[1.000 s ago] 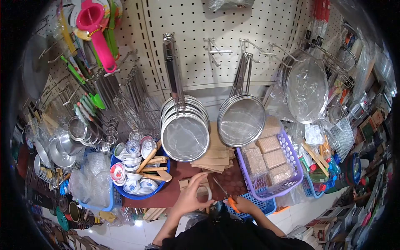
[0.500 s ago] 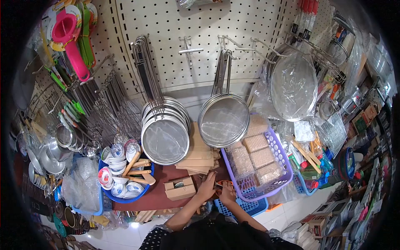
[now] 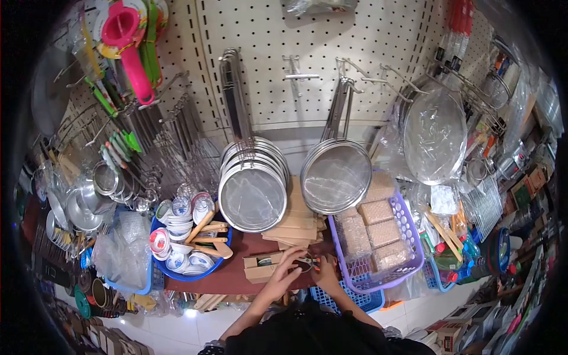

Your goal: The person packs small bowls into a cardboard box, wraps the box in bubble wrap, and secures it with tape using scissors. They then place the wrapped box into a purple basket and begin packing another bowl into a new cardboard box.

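Scissors at the bench's front edge, gripped by the right hand; left hand half-open beside them.
Open cardboard box left of the hands, holding a partly hidden roll; blue basin farther left, with bowls and wooden-handled utensils; purple basket right, with bubble-wrapped packs.

Metal-bladed scissors, matt cardboard box, smooth plastic basket, shiny metal strainers.
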Motion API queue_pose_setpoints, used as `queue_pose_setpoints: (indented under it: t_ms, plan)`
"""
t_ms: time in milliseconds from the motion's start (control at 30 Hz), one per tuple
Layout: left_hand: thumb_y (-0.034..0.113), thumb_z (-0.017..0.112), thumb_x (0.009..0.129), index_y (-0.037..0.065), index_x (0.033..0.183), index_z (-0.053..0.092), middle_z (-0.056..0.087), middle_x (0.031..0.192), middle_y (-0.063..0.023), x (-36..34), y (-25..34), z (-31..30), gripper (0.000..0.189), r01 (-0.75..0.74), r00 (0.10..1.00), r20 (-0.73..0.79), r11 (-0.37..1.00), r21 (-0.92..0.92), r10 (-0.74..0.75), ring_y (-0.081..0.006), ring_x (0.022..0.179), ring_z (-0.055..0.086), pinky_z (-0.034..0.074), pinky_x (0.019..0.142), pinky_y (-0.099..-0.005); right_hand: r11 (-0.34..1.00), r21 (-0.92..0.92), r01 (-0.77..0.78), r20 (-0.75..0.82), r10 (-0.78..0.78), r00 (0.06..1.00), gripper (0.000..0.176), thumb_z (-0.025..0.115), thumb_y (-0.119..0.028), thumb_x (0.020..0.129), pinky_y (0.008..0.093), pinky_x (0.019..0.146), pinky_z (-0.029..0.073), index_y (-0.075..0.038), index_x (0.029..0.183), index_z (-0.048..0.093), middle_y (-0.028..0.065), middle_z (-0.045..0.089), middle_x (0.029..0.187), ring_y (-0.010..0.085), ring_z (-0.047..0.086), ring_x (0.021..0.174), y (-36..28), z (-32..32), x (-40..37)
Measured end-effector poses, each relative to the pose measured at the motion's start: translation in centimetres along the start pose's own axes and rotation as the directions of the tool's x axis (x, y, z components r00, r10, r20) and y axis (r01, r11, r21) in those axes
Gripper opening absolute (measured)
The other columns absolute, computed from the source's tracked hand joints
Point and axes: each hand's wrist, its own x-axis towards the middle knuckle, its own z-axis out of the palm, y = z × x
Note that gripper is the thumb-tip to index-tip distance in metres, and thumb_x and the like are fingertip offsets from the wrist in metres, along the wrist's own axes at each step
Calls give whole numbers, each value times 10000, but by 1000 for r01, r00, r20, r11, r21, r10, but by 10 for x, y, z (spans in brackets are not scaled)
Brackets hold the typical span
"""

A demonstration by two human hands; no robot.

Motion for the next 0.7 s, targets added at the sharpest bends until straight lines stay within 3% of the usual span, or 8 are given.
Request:
queue_pose_setpoints:
  t_ms: [67,100,133,200,333,400,500,700]
  plan:
    - [287,483,963,53,1359,515,295,1492,-112,-8,13,-10,461,-99,991,-81,994,50,102,-269,1379,301,297,1093,-432,969,246,-33,55,20,998,372,667,-156,823,399,915,444,-14,1157,590,214,527,1131,371,555,1034,-24,-8,4]
    - [310,467,964,52,1354,525,287,1497,-124,-12,14,-14,471,-148,979,-121,981,125,163,-283,1382,287,279,1101,-442,935,350,-59,106,23,994,269,637,-186,894,327,906,449,-14,1100,636,139,593,1100,272,599,998,-45,-15,7]
    - [334,451,965,52,1348,536,279,1502,-136,-15,16,-17,483,-192,962,-156,961,201,225,-296,1385,273,261,1109,-453,825,534,-188,244,62,968,258,609,-191,918,319,912,446,-18,1108,640,120,608,1102,245,597,1012,-63,-26,11]
    - [431,480,920,111,1299,604,253,1508,-204,-24,27,-21,512,-214,936,-188,904,370,298,-379,1371,254,213,1118,-493,478,741,-471,516,43,855,254,551,-200,967,303,924,439,-25,1122,649,80,638,1107,189,593,1039,-97,-47,18]
    - [491,525,873,176,1262,644,269,1489,-229,-41,41,-35,515,-299,886,-91,709,638,455,-408,1337,276,212,1104,-527,244,730,-639,676,-115,728,356,516,-306,989,322,954,431,-15,1147,646,52,654,1120,153,581,1084,-137,-76,32]
    - [517,540,853,205,1242,661,295,1468,-231,-46,46,-41,513,-336,858,-16,584,739,513,-411,1316,293,220,1095,-543,278,742,-611,669,-240,704,373,543,-303,969,331,958,437,-2,1171,629,54,645,1129,156,586,1077,-153,-83,39]
    - [510,598,794,244,1204,686,321,1451,-194,-53,49,-47,497,-346,842,-2,541,767,540,-398,1299,307,250,1093,-540,316,752,-579,659,-356,662,365,582,-257,944,320,952,442,13,1187,612,69,635,1132,162,591,1066,-166,-85,46]
    - [455,674,700,268,1184,696,319,1451,-166,-61,56,-56,519,-347,833,36,470,812,552,-390,1283,313,286,1088,-535,447,677,-585,731,-312,607,292,662,-150,888,283,916,443,0,1137,636,31,603,1134,125,576,1045,-189,-85,56]
